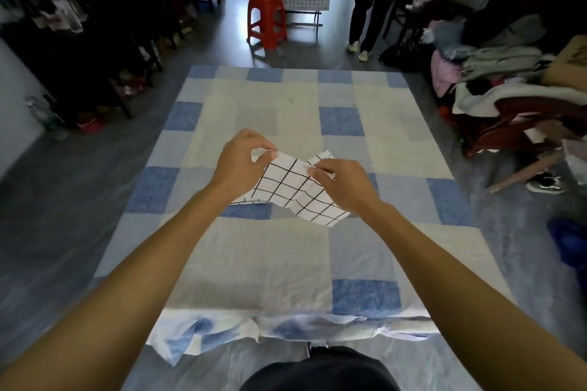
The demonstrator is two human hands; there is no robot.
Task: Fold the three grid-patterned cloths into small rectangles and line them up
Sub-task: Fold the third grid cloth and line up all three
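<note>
Both hands were raised over the blue-and-white checked sheet spread on the floor: left hand pinched the upper left corner of a grid-patterned cloth, right hand pinched its upper right edge. The cloth hung slack between them, lower corner drooping toward the sheet. A second grid cloth's edge showed just under the left wrist, mostly hidden.

Matt woven grid cloth, soft checked bedsheet — glossy plastic stool
</note>
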